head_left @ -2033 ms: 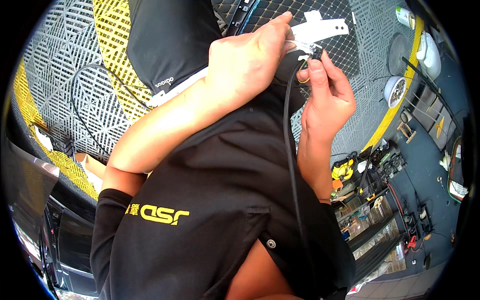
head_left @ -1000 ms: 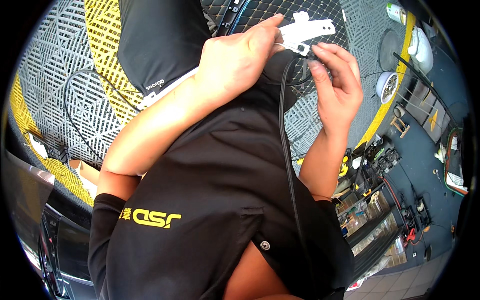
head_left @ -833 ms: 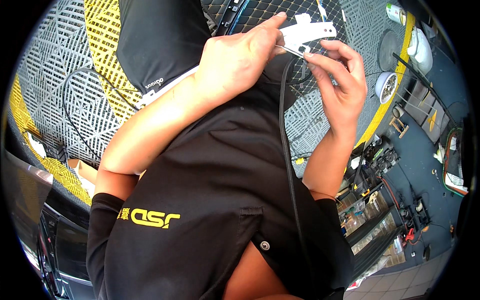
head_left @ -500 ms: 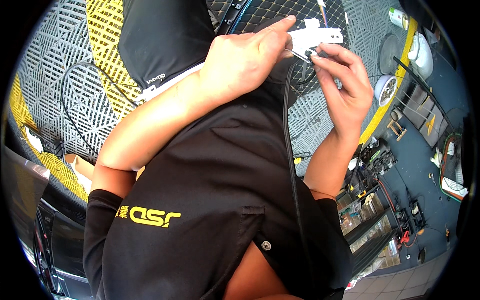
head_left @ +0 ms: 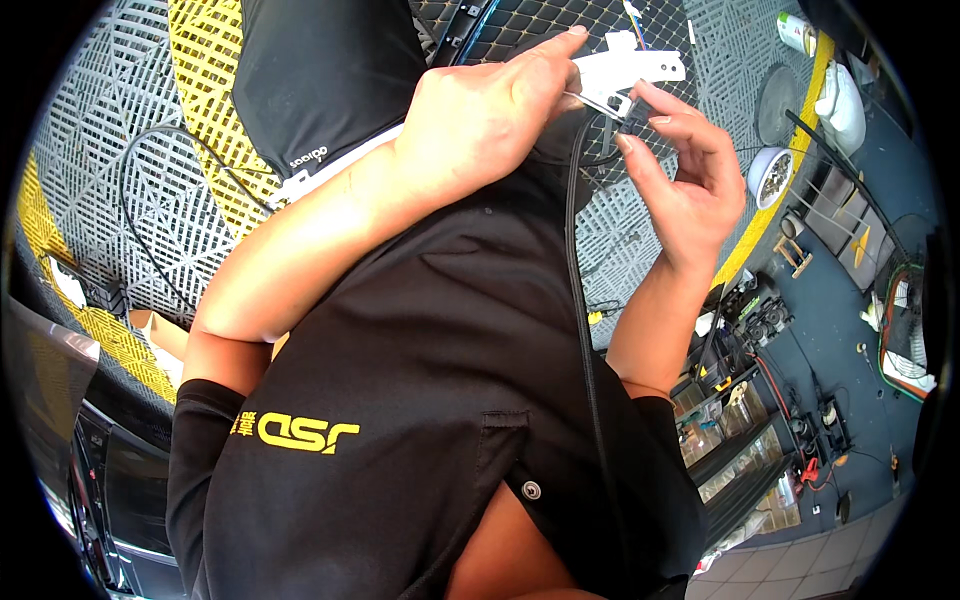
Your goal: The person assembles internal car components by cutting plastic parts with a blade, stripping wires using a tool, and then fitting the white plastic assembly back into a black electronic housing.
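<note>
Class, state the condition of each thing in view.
Left hand: closed on white bracket
Right hand: holding small black part
White bracket: partly covered by hand
Small black part: attachment unclear
Black cable: running down shirt front
White bowl: holding small pieces
Shirt: open at neck

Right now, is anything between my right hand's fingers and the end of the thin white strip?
Yes: a small black piece, at the fingers of your right hand, sits between them and the end of the thin white strip. I see nothing else there; whether it touches the strip is unclear.
</note>
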`<state>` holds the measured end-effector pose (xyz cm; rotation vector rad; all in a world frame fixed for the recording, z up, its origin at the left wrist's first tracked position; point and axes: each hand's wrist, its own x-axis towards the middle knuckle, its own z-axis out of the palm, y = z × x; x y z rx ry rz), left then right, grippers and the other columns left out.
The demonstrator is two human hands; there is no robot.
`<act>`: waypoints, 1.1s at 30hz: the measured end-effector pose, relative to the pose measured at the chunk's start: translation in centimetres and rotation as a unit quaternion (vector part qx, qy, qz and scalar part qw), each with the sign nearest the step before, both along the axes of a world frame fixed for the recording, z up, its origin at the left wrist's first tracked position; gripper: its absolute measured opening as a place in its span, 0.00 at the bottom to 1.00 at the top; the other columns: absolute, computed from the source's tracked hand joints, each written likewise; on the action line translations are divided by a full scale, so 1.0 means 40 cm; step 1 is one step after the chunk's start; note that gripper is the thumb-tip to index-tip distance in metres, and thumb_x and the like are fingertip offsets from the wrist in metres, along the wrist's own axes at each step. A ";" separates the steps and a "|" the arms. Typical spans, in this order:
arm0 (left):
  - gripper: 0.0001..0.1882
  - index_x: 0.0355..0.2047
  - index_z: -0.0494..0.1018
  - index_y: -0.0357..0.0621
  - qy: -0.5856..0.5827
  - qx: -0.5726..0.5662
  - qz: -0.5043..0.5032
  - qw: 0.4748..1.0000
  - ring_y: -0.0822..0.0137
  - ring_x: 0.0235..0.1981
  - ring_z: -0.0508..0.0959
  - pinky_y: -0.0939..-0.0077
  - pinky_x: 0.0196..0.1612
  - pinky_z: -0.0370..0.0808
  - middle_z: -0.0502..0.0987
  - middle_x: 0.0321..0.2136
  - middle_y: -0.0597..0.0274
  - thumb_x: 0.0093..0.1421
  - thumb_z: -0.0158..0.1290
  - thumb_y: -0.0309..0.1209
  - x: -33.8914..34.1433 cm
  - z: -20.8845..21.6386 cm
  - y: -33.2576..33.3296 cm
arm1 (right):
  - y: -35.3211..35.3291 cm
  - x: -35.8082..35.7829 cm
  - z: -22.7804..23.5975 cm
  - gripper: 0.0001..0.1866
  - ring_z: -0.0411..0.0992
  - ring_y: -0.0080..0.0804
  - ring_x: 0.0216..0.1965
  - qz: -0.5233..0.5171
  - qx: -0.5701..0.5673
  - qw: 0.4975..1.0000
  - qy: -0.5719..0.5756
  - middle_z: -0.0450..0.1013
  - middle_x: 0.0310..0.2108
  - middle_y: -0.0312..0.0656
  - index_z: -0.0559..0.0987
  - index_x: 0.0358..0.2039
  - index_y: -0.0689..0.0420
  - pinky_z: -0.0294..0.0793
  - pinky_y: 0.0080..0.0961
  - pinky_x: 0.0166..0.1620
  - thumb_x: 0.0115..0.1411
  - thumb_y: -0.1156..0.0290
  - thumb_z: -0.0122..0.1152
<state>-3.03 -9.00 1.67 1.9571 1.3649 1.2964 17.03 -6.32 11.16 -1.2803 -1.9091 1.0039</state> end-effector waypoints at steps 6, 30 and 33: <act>0.34 0.63 0.67 0.45 -0.001 -0.006 -0.001 1.000 0.65 0.25 0.83 0.74 0.25 0.78 0.82 0.30 0.66 0.57 0.65 0.26 -0.004 0.002 0.002 | -0.004 -0.006 -0.011 0.16 0.78 0.35 0.51 -0.011 -0.020 0.999 0.023 0.79 0.49 0.57 0.76 0.37 0.61 0.78 0.33 0.55 0.51 0.86 0.73; 0.29 0.62 0.70 0.47 -0.006 -0.039 -0.006 0.999 0.64 0.26 0.83 0.73 0.26 0.79 0.82 0.31 0.67 0.60 0.62 0.26 -0.010 0.018 -0.001 | -0.025 0.014 -0.063 0.17 0.75 0.36 0.52 -0.028 -0.075 0.982 0.172 0.76 0.53 0.63 0.71 0.35 0.58 0.78 0.32 0.53 0.54 0.87 0.71; 0.29 0.62 0.70 0.47 -0.013 -0.033 -0.005 0.999 0.64 0.26 0.83 0.73 0.26 0.79 0.82 0.31 0.67 0.60 0.62 0.26 -0.005 0.017 -0.003 | -0.022 0.022 -0.072 0.17 0.76 0.35 0.50 -0.019 -0.041 0.988 0.147 0.77 0.52 0.62 0.72 0.35 0.57 0.78 0.32 0.52 0.53 0.87 0.72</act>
